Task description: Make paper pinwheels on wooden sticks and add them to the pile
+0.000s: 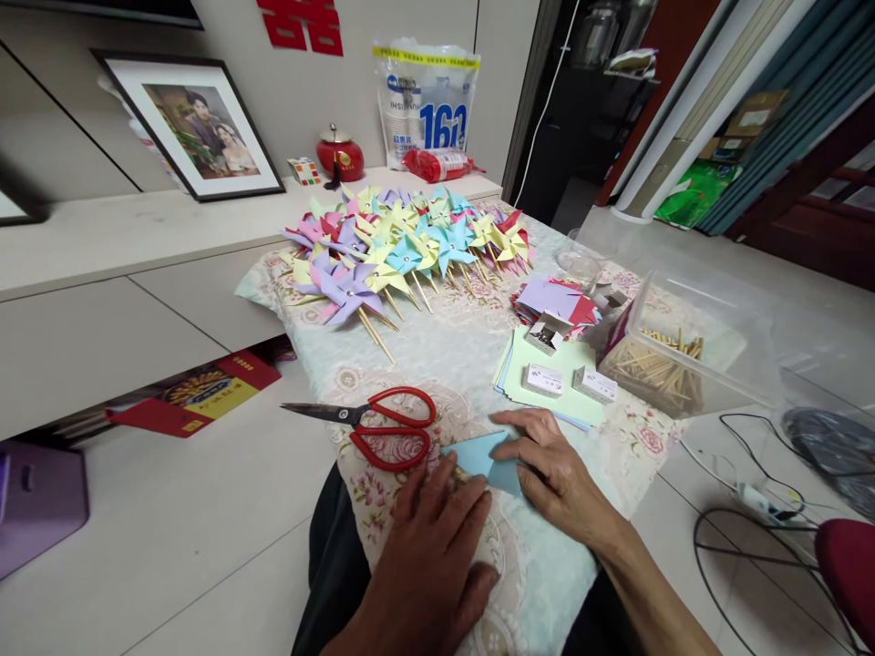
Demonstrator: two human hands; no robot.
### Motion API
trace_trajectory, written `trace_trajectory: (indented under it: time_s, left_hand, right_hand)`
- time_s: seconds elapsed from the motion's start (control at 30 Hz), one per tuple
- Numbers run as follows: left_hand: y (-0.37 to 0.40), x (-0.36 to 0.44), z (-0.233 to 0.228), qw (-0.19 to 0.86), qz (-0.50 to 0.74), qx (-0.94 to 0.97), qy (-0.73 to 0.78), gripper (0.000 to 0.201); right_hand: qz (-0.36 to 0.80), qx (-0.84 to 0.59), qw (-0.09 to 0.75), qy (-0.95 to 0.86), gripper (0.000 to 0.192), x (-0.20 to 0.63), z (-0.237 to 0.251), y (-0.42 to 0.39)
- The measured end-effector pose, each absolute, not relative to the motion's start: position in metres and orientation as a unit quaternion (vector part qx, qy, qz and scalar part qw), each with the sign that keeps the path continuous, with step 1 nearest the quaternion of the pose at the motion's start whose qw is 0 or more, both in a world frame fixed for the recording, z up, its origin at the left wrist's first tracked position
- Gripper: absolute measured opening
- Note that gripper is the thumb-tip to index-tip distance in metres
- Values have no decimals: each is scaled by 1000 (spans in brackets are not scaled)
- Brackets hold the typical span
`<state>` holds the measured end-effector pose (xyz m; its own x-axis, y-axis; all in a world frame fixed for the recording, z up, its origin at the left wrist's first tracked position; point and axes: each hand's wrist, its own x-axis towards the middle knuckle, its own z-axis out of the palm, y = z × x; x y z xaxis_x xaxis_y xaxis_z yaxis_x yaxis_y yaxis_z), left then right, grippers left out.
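Resting the left hand (437,528) palm down, with fingers a little spread and tips touching the near left part of a small, pointed, folded piece of light blue paper (475,454). Curling the right hand (553,469) over the other end, touching the paper with bent fingers; not showing clearly any pinch between thumb and finger. Lying on the pale, flowery cloth (451,346), right between the two hands, with the long way running left to right and the thin tip pointing left; touching both hands, so not being nearer to either one. Having big scissors with red loop handles and dark blades (352,415) just beyond the left fingers, and pale green paper sheets (578,355) beyond the right hand.
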<state>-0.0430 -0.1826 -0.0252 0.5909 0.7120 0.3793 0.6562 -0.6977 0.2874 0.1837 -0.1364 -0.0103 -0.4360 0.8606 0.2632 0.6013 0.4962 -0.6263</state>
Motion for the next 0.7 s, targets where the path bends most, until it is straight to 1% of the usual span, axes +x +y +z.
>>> trace_trajectory:
  time_s: [0.1,0.23,0.43,0.57,0.7]
  left_hand:
    - [-186,-39,-32,71,275,869,405,41]
    - [-188,-38,-34,78,277,868,405,42]
    - [-186,-39,-27,68,258,876,403,42]
    - [-185,-40,-24,62,250,881,396,42]
    - [-186,-40,-25,60,270,875,397,41]
  right_hand:
    - [236,-449,268,-819,24,183,-9,-134]
    - [262,-456,258,-810,22,182,-8,-133]
    - [285,-499,282,-769,18,173,-7,-127]
    - [271,-523,292,-753,14,165,-10,-121]
    - [257,-533,295,-750,7,161,-13,-119]
